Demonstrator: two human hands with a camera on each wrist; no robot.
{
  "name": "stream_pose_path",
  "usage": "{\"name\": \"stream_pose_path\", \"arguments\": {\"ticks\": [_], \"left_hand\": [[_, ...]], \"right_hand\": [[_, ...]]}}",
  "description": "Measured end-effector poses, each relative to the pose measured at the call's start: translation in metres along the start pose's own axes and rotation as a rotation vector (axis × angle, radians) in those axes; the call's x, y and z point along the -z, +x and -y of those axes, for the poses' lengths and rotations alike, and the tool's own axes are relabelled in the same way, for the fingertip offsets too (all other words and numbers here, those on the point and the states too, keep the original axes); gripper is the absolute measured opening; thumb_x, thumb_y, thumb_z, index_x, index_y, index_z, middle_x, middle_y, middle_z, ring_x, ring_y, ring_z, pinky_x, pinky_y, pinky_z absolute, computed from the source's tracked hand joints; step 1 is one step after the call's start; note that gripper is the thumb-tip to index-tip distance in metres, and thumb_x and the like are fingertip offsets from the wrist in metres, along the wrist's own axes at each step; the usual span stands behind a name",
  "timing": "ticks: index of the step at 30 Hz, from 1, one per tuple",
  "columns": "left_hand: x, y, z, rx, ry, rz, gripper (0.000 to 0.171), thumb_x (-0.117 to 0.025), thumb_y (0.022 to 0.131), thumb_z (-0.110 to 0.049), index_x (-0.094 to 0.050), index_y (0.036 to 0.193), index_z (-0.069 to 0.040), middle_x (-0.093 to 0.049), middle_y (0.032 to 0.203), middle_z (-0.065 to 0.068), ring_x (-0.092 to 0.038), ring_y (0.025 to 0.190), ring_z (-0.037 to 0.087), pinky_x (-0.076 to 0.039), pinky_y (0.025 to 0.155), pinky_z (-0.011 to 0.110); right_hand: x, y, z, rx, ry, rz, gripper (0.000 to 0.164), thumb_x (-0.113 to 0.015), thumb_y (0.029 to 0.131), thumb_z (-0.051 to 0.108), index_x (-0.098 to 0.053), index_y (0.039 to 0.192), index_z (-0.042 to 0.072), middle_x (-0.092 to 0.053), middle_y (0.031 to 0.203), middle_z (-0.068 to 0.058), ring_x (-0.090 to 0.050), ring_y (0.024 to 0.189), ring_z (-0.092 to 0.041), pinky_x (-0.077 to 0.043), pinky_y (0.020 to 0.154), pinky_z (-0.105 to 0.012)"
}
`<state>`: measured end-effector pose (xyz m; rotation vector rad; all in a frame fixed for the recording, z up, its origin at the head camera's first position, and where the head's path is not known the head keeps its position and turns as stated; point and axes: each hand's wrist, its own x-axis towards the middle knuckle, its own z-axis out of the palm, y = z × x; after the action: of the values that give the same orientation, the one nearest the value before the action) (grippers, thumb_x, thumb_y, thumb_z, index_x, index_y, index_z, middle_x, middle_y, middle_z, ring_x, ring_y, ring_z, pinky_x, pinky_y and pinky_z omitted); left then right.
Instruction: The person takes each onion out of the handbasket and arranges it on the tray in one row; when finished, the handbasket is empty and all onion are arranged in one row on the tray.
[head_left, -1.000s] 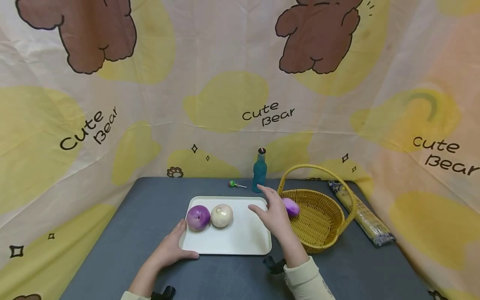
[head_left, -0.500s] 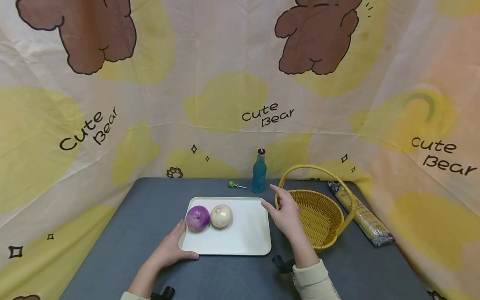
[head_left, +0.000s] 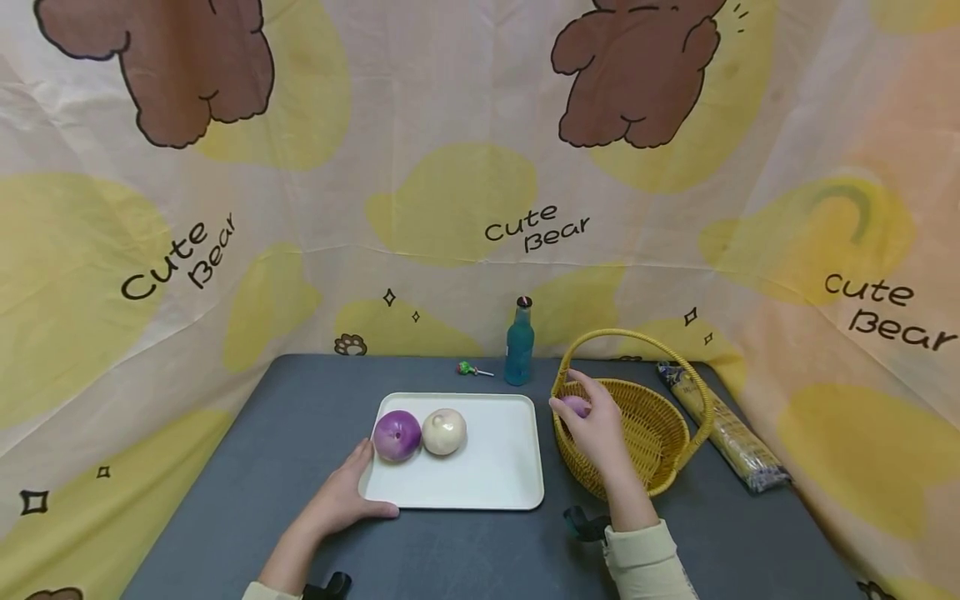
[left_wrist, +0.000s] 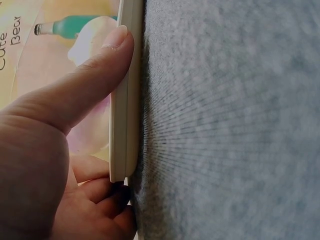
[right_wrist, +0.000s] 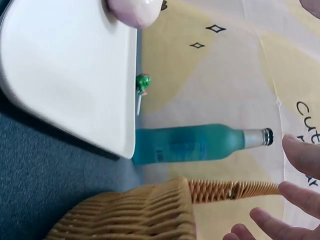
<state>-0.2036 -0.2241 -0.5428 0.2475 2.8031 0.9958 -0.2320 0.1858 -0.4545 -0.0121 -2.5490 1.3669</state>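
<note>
My left hand (head_left: 347, 492) holds the near left corner of a white tray (head_left: 495, 467). In the left wrist view its thumb (left_wrist: 102, 65) lies on the tray's rim and the other fingers curl at the corner. On the tray sit a purple onion (head_left: 397, 436) and a white onion (head_left: 444, 432), side by side. My right hand (head_left: 600, 429) is over the left side of a yellow wicker basket (head_left: 637, 450), fingers apart. A smooth purple thing (head_left: 576, 406) in the basket shows between thumb and fingers. The right wrist view shows the spread fingers (right_wrist: 272, 222) beside the basket handle (right_wrist: 235, 191).
A blue-green bottle (head_left: 519, 346) stands behind the tray, left of the basket. A lollipop in a green wrapper (head_left: 467, 368) lies at the back of the grey table (head_left: 465, 554). Right of the basket lies a long plastic packet (head_left: 723, 429). A printed cloth (head_left: 435, 200) hangs behind.
My right hand has moved right, from the tray's right edge to over the basket's left side. The left hand, tray and onions have stayed where they were.
</note>
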Motion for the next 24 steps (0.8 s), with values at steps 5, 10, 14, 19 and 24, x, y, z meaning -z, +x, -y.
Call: {"name": "stream_pose_path", "arguments": {"ticks": [5,10,14,19,24], "left_hand": [[0.001,-0.001,-0.001,0.006,-0.006,0.006,0.135,-0.092,0.063,-0.053,-0.017,0.158,0.007,-0.016,0.163,0.032,-0.018,0.150,0.050,-0.023,0.118,0.065],[0.001,0.000,-0.001,0.005,-0.009,0.008,0.135,-0.092,0.063,-0.054,-0.016,0.158,0.005,-0.015,0.164,0.032,-0.017,0.151,0.050,-0.023,0.118,0.065],[0.001,0.000,-0.001,0.002,-0.002,0.004,0.136,-0.092,0.062,-0.054,-0.017,0.158,0.006,-0.015,0.164,0.032,-0.017,0.151,0.050,-0.023,0.118,0.065],[0.001,0.000,-0.001,0.003,0.003,0.003,0.135,-0.092,0.062,-0.054,-0.018,0.158,0.007,-0.016,0.163,0.032,-0.018,0.151,0.050,-0.024,0.118,0.065],[0.001,-0.001,-0.002,0.007,0.001,0.003,0.135,-0.092,0.062,-0.054,-0.018,0.157,0.007,-0.017,0.163,0.032,-0.018,0.150,0.050,-0.024,0.117,0.066]], "right_hand": [[0.005,0.004,-0.012,-0.032,-0.017,-0.001,0.062,-0.074,0.093,0.032,-0.050,0.148,0.014,-0.046,0.151,-0.019,-0.043,0.141,-0.039,-0.038,0.114,-0.057],[0.008,0.010,-0.025,-0.059,-0.043,0.002,0.062,-0.072,0.094,0.031,-0.049,0.149,0.012,-0.042,0.154,-0.022,-0.036,0.145,-0.043,-0.029,0.118,-0.060],[0.010,0.015,-0.034,-0.080,-0.071,0.043,0.064,-0.069,0.097,0.030,-0.044,0.151,0.009,-0.039,0.155,-0.026,-0.032,0.145,-0.046,-0.026,0.119,-0.061],[0.011,0.018,-0.044,-0.152,-0.087,0.125,0.071,-0.067,0.098,0.033,-0.035,0.156,0.008,-0.032,0.159,-0.028,-0.028,0.147,-0.048,-0.025,0.119,-0.063],[0.008,0.019,-0.051,-0.177,-0.119,0.163,0.073,-0.067,0.098,0.030,-0.032,0.157,0.007,-0.033,0.159,-0.028,-0.031,0.146,-0.049,-0.028,0.117,-0.063]]}}
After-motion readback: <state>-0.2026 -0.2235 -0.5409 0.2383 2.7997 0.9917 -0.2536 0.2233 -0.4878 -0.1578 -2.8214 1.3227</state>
